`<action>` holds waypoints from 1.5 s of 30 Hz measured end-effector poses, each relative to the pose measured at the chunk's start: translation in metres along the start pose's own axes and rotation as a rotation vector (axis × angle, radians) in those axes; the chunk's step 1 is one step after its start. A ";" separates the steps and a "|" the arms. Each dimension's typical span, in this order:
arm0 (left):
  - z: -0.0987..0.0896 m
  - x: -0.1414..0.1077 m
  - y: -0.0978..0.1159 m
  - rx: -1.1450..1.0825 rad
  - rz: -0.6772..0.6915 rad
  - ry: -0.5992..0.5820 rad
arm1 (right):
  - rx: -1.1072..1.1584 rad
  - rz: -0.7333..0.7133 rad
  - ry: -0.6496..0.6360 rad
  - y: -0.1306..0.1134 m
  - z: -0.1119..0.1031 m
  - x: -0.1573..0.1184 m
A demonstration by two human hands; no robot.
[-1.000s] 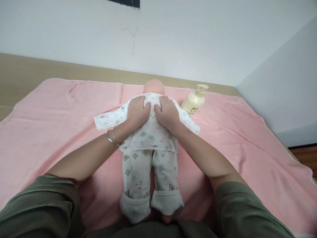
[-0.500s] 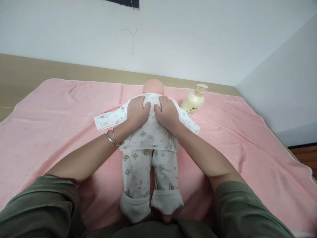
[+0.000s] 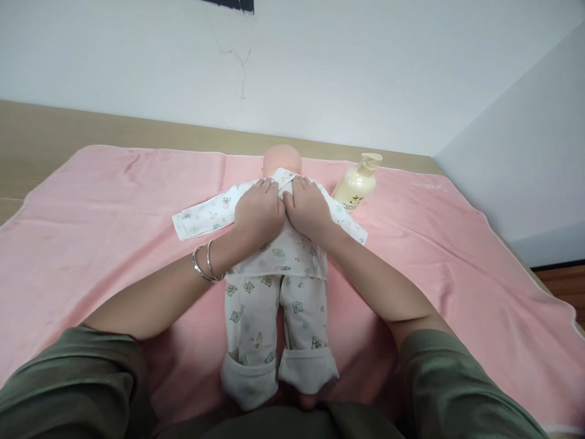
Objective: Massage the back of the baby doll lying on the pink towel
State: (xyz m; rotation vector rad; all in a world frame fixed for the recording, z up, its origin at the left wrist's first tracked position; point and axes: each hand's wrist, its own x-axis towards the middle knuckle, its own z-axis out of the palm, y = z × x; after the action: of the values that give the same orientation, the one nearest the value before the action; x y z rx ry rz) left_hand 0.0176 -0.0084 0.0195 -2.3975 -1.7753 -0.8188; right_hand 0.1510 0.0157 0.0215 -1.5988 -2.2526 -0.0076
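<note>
A baby doll (image 3: 282, 158) lies stretched out, the bare back of its head away from me. It wears a white printed shirt (image 3: 274, 261) and matching trousers (image 3: 256, 317) with turned-up cuffs. My left hand (image 3: 259, 210) rests flat across the upper back of the shirt, fingers pointing towards the doll's neck. Beside it my right hand (image 3: 308, 207) lies flat on the other half of the back. The two hands meet at the thumbs, over the spine line. Between the fingertips the collar (image 3: 284, 175) is folded up. No object shows in either hand.
A pump bottle (image 3: 357, 186) of pale yellow lotion leans by the doll's right-side sleeve. Underneath spreads a pink blanket (image 3: 114, 225) with white edging on a wooden surface (image 3: 41, 131). A white wall (image 3: 320, 73) stands behind, with another at the right.
My left hand has slid right towards my right hand, so the thumbs now meet. The shirt's collar has bunched into a fold. My right hand has hardly moved.
</note>
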 end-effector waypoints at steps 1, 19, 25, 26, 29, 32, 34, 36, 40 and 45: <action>-0.001 0.003 -0.003 -0.019 -0.041 -0.036 | -0.023 -0.007 0.006 -0.003 -0.001 -0.004; -0.015 0.000 0.002 0.147 0.022 -0.143 | 0.055 -0.041 0.001 0.008 -0.002 0.007; -0.002 0.020 -0.022 -0.034 -0.066 -0.166 | -0.093 -0.127 0.060 -0.010 -0.007 -0.017; -0.002 0.022 -0.024 -0.057 -0.072 -0.172 | -0.108 -0.154 0.078 -0.011 -0.007 -0.019; -0.006 0.020 -0.019 -0.068 -0.100 -0.167 | -0.120 -0.158 0.064 -0.008 -0.007 -0.018; -0.012 0.011 -0.004 -0.028 -0.095 -0.152 | -0.092 -0.141 -0.012 0.003 -0.005 -0.004; -0.015 0.004 0.004 -0.015 -0.051 -0.127 | -0.082 -0.169 -0.048 0.011 -0.004 0.006; -0.016 0.002 0.007 -0.023 -0.019 -0.111 | -0.089 -0.187 -0.064 0.015 -0.003 0.011; -0.016 0.009 -0.002 -0.111 -0.040 -0.170 | -0.128 -0.206 -0.037 0.006 -0.005 0.000; -0.009 0.021 -0.018 -0.275 -0.092 -0.159 | -0.202 -0.254 -0.038 -0.016 -0.014 -0.022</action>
State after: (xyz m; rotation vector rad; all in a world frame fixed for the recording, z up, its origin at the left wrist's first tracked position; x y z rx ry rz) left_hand 0.0018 0.0128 0.0313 -2.6341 -1.9606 -0.9647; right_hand 0.1464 -0.0125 0.0310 -1.4042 -2.5387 -0.2825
